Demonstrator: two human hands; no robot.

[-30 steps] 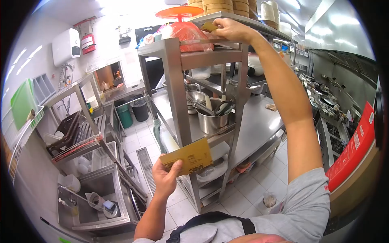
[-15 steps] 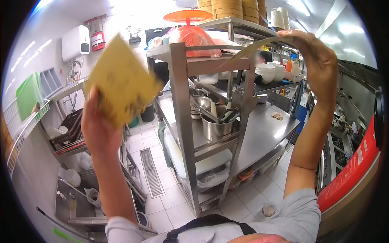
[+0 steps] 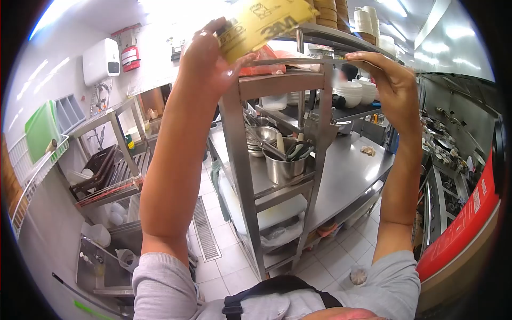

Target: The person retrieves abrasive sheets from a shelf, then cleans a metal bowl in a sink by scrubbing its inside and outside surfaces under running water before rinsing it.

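Observation:
A yellow sheet printed with "3M" (image 3: 264,26) is raised at the top of the view, its lower left edge gripped by my left hand (image 3: 205,64). Level with the top of the metal rack (image 3: 288,80), my right hand (image 3: 392,88) has its fingers pressed together on a thin sheet (image 3: 338,62) seen almost edge-on. Behind the left hand, a red plastic bag (image 3: 261,61) on the rack top is partly hidden.
A steel pot (image 3: 285,168) of utensils stands on the rack's middle shelf. White bowls (image 3: 349,95) sit on a shelf beyond. To the right are a steel counter (image 3: 341,170) and a red panel (image 3: 458,224); a sink (image 3: 106,266) is at lower left.
My left hand has moved up and right with the yellow sheet, now over the rack's top. My right hand has shifted slightly left and down, and its sheet appears flatter and more edge-on.

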